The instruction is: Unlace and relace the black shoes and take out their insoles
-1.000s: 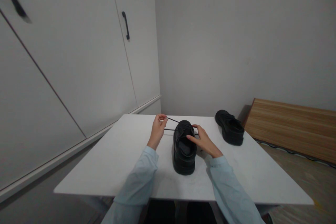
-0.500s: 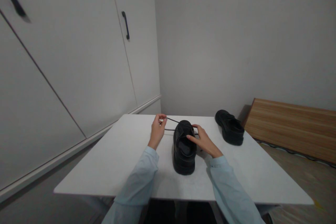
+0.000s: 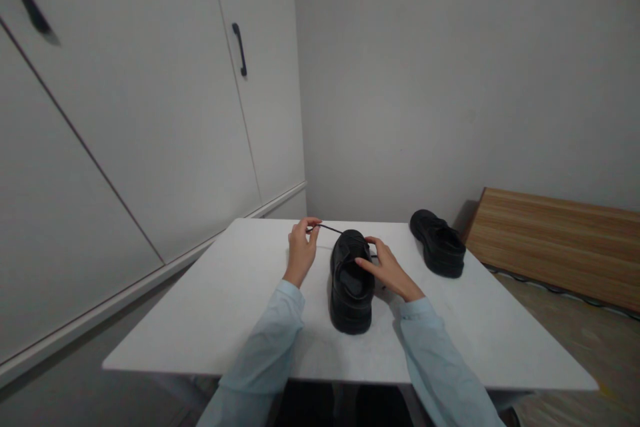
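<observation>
On a white table (image 3: pixel 225 307), a black lace-up shoe (image 3: pixel 351 312) stands upright, toe pointing away. The left hand (image 3: pixel 301 250) pinches its dark shoelace (image 3: pixel 331 228) between thumb and fingers, drawn out leftward; the right hand (image 3: pixel 389 272), thumb and fingers apart, clasps its right side. A second black shoe (image 3: pixel 442 250) rests farther right.

You face a softly lit corner — pale cabinets (image 3: pixel 150 113) with dark handles (image 3: pixel 239 50) on your left, a grey wall (image 3: pixel 400 80) ahead, a wood-grain board (image 3: pixel 560 247) right — behind a white table (image 3: pixel 210 307).
</observation>
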`<state>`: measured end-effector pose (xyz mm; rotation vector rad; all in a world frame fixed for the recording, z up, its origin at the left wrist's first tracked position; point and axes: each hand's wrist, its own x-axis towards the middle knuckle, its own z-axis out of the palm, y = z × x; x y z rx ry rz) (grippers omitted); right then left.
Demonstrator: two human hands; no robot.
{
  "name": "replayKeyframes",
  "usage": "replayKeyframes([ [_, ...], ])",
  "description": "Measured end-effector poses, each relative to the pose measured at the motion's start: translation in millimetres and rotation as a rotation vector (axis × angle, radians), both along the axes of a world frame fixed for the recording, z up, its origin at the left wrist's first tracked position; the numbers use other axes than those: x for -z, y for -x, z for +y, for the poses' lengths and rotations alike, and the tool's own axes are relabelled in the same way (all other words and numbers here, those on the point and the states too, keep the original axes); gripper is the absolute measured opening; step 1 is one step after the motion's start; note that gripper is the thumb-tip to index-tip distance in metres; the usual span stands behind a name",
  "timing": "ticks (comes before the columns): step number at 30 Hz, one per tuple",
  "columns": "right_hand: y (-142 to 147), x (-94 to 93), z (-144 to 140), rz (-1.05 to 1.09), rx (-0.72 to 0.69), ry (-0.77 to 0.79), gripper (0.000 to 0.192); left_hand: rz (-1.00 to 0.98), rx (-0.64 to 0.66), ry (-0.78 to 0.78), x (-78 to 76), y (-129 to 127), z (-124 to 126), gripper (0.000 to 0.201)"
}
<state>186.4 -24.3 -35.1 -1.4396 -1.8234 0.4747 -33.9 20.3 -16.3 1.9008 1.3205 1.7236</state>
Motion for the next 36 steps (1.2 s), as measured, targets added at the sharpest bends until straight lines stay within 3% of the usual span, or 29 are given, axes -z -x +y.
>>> replayKeyframes([
  [9,1.2,-4.1,-0.9,0.114,-0.133,-0.151,0.058,0.099,0.078,0.054,-8.7,-9.5,-12.3,0.019],
  [18,4.4,-15.3,-6.2,0.165,-0.161,-0.258,0.046,0.207,0.208,0.031,-2.5,-15.6,-12.7,0.008],
  [27,4.7,-11.5,-3.5,0.147,-0.128,-0.324,0.035,0.029,0.392,0.078,-5.3,-22.2,-21.7,0.012],
  [36,11.4,-13.3,-6.2,0.137,-0.120,-0.376,0.023,0.067,0.558,0.125,-7.8,-25.5,-26.3,0.015],
])
